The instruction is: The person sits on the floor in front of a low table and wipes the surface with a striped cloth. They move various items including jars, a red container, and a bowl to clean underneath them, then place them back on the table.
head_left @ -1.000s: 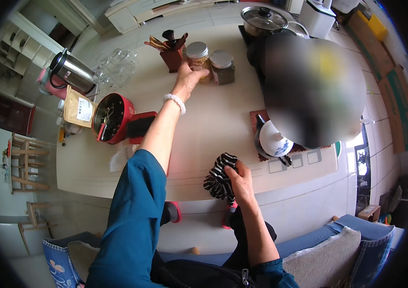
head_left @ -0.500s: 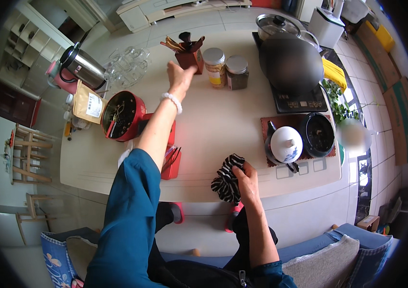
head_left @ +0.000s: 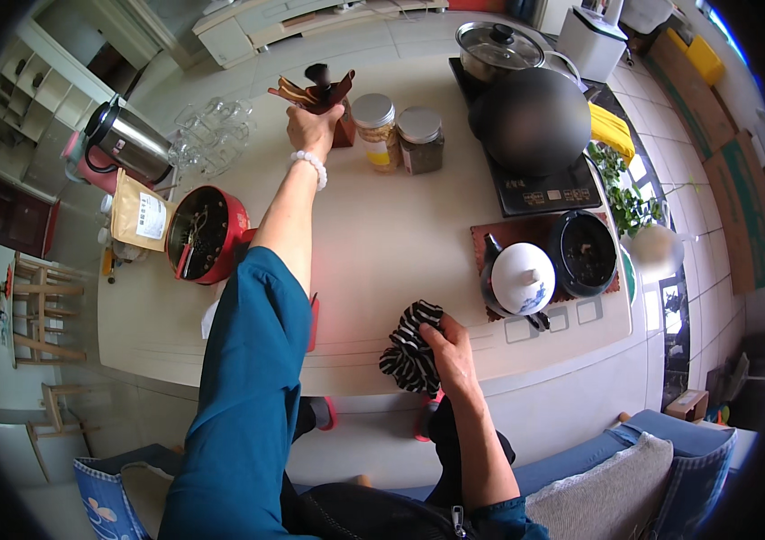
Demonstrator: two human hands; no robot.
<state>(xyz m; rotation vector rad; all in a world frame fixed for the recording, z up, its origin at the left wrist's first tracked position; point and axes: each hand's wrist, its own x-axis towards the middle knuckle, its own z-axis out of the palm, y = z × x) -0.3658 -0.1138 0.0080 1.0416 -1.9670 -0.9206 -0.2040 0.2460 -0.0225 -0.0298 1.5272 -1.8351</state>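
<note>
- Head view: the right hand (head_left: 452, 355) pinches a black-and-white striped cloth (head_left: 411, 351) at the near table edge, probably kept bunched for ready use.
- Left hand (head_left: 312, 128) spreads around the dark red tool holder (head_left: 344, 132), beside the jars (head_left: 375, 135); its fingertips are hidden, so whether it grips cannot be told.
- Brown mat (head_left: 488, 236) under the teapot (head_left: 524, 279) likely guards the tabletop.
- Blur obscures the dark round vessel (head_left: 531, 121).

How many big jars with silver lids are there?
2: the yellowish jar right of the left hand, and the darker jar to its right. More could hide behind the brown bag.
</note>
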